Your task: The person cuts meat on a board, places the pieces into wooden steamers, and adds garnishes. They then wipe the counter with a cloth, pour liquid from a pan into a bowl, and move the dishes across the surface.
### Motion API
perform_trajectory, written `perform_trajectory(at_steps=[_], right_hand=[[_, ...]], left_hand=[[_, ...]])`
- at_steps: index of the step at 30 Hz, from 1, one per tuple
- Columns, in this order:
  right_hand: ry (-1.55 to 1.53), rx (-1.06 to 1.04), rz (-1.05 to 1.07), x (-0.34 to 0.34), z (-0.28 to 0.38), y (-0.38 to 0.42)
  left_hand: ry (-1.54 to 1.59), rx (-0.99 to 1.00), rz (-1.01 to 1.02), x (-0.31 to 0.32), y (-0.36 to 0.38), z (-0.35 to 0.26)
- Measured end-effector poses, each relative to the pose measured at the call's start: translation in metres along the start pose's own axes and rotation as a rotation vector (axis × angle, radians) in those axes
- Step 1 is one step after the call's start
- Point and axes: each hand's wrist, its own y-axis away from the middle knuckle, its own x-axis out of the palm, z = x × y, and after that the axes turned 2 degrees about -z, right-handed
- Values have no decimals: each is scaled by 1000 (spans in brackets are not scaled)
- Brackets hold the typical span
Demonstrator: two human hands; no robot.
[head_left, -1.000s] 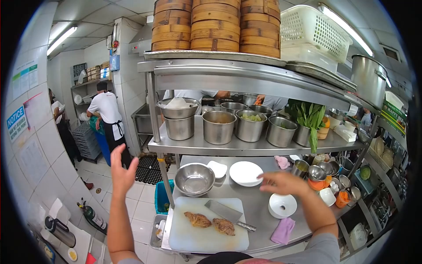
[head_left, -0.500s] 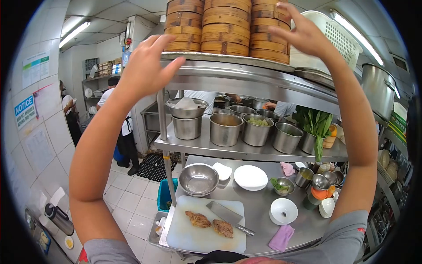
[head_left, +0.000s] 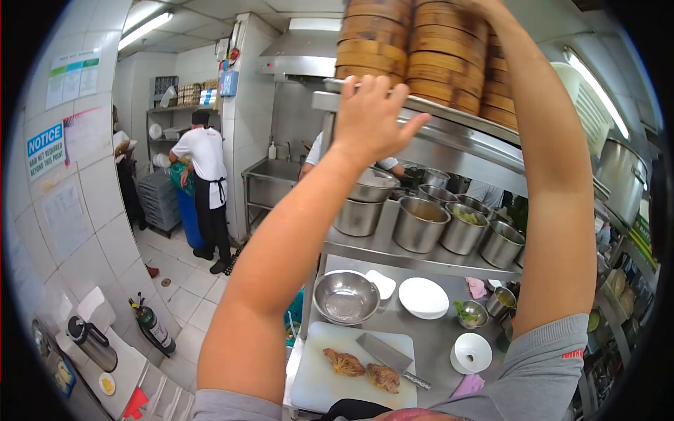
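The left grip (head_left: 371, 119) is spread, fingers pointing up and thumb held out to the side, in front of the lower end of the left stack of bamboo steamers (head_left: 372, 42). Its fingertips overlap the edge of the metal tray (head_left: 460, 118) under the stacks; whether they touch it, I cannot tell. The right grip (head_left: 477, 5) is at the top of the middle stack of bamboo steamers (head_left: 446, 63), blurred and partly cut off by the upper border, so how wide it is and whether it holds anything cannot be told. The right forearm passes in front of the right stack of bamboo steamers (head_left: 496, 88).

On the shelf (head_left: 393, 254) below stand steel pots (head_left: 419, 228). Lower down, the desk (head_left: 439, 340) carries a cutting board (head_left: 319, 389), where two brown pieces of food (head_left: 345, 363) lie beside a cleaver (head_left: 382, 351). Behind the board are a steel bowl (head_left: 346, 298) and a white plate (head_left: 424, 297); a white bowl (head_left: 467, 367) is to its right. Farther off at left, a person in a black apron (head_left: 209, 184) leans over a blue bin (head_left: 188, 217).
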Motion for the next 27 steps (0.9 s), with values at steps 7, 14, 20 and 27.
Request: perform_trajectory(at_steps=[7,14,20,27], right_hand=[[172,235,-70,5,40,-3],[-64,94,-5,-2,38,2],[-48,295,-672,-14,53,47],[-263,246,-983,-13,5,54]], left_hand=[[87,-31,-26,6,11,9],[114,-35,-57,11,13,12],[113,-30,-65,11,13,12],[81,-14,-26,4,7,8]])
